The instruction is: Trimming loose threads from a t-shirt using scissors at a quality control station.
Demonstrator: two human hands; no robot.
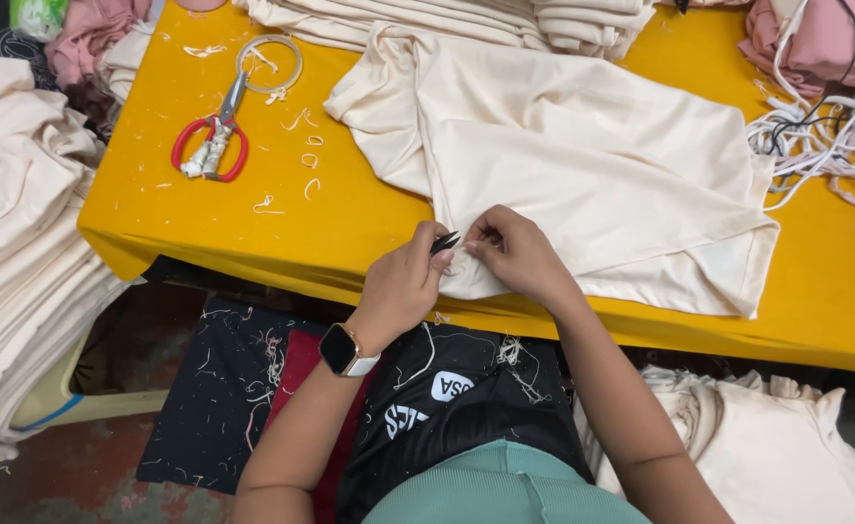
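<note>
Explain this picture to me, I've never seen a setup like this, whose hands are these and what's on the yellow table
The picture comes from a camera worn on a person's head, looking down, so both hands are that person's own. The left hand, with a watch on its wrist, holds small black snips. The right hand pinches the edge of a cream garment spread on the yellow table. Also on the table are red-handled scissors, thread scraps, folded cream cloth at the back and white cords at the right. More cream cloth is piled at the left.
</note>
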